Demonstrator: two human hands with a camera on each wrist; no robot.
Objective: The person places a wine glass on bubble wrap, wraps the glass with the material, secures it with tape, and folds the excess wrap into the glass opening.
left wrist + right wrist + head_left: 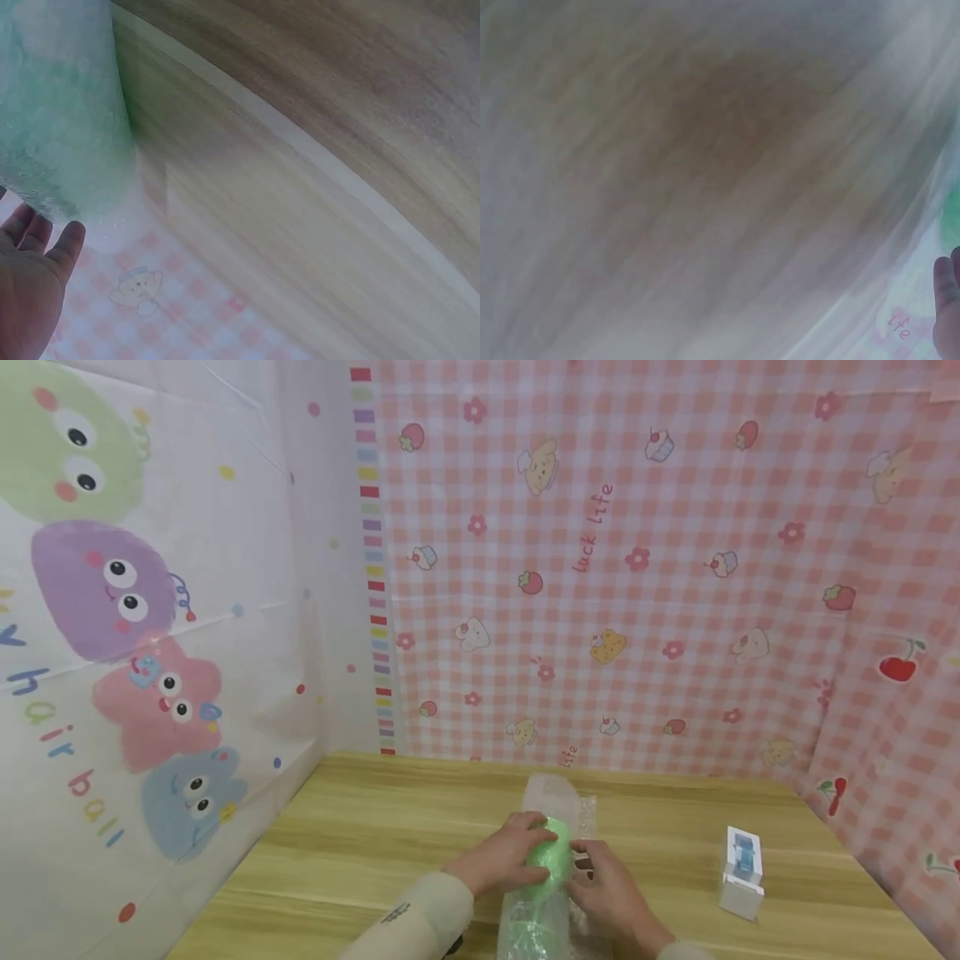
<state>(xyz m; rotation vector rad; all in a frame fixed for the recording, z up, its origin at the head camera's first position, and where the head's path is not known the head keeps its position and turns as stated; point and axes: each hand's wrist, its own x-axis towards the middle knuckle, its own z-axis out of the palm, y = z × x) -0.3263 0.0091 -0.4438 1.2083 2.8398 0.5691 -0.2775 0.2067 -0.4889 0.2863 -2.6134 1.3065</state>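
Observation:
A bright green, rounded object (553, 852), wrapped in clear bubble wrap (536, 910), lies lengthwise on the table between the hands. From the left, my left hand (504, 860) holds it, thumb and fingertips spread over its upper side. In the left wrist view that hand (30, 292) shows its fingertips against the wrapped green roll (67, 120). Along the right side, my right hand (613, 889) touches the wrap with thumb and fingertips. The right wrist view is mostly filled by blurred translucent film (705, 187), with straight fingers (945, 289) at its right edge.
A small white box (741, 897) with a blue piece on top stands at the right of the wood-grain table (360, 827). Loose wrap (588, 814) spreads beyond the roll. A pink checked cloth (465, 610) hangs behind, and a white cartoon-print sheet (255, 568) hangs at the left.

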